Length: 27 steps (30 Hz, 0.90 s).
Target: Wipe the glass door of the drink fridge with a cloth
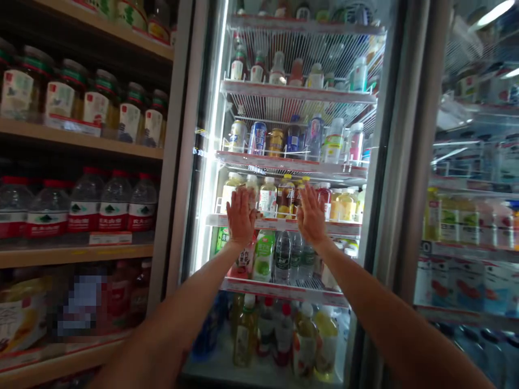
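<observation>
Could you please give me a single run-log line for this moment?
left hand: open, at glass fridge door | right hand: open, at same door | behind: drink bottles

- A shop, with goods set out in rows for sale
- A lit glass-door drinks cooler [178,162] holds bottles and cans on wire shelves [298,92]
- Wooden shelves [77,256] beside it carry matching bottled water [115,202] and jars [101,105]
- Price labels [110,238] line the shelf edges
</observation>
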Motion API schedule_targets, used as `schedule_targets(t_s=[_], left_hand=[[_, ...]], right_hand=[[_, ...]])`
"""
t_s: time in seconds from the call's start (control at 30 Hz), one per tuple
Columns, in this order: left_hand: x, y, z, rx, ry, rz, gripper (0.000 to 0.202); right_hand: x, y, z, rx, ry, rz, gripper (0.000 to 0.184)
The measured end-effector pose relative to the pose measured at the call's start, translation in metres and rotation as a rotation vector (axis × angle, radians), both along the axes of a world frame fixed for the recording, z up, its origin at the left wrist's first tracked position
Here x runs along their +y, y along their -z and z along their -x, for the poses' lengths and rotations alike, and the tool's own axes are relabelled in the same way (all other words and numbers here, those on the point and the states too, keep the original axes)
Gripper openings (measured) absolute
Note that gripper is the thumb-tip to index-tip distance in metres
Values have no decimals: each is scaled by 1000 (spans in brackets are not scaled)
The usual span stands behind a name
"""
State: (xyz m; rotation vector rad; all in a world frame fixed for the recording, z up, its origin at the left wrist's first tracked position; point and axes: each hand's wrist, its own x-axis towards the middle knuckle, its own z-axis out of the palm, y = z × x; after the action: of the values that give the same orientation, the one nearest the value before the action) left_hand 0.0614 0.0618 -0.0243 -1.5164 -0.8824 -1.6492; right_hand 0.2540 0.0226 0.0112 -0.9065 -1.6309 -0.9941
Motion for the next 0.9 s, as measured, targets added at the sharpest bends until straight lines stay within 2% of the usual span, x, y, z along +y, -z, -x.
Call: schedule_targets(t_s=[0.1, 0.17, 0.27, 0.33, 0.4, 0.47, 0.57, 0.67, 0.73, 0.8, 0.83, 0.9], left_hand=[[2, -5, -9, 48, 57, 77, 54], [1, 0, -6, 118, 73, 104, 54], [-5, 13, 20, 278, 55, 141, 70], [-9, 20, 43, 400, -16, 165, 86], [-10, 24, 60, 450, -95, 157, 94], [-9, 26, 66, 451, -146, 134, 92], [-9, 29, 63, 465, -195, 145, 84], [-12, 31, 53, 422, -242, 214, 82], [-15, 33, 47, 381, -271, 269, 81], [-18, 33, 43, 359, -297, 315, 78], [-20, 33, 41, 351, -309, 332, 77], [-23, 33, 40, 337, -331, 352, 75]], right_hand=[[-3, 6, 36, -138, -188, 70, 51], [-4, 12, 60, -168, -231, 141, 50], [-4, 19, 87, -135, -127, 188, 46], [-3, 20, 99, -136, -37, 188, 46], [-1, 19, 101, -158, 23, 167, 47], [2, 18, 84, -201, 59, 127, 45], [1, 19, 17, -135, 135, 40, 45], [-2, 21, -64, 205, 253, -69, 47], [-3, 23, -93, 428, 301, -112, 50], [-3, 29, -86, 496, 304, -120, 50], [-3, 34, -72, 440, 285, -111, 49], [-1, 42, -33, 173, 212, -80, 47]])
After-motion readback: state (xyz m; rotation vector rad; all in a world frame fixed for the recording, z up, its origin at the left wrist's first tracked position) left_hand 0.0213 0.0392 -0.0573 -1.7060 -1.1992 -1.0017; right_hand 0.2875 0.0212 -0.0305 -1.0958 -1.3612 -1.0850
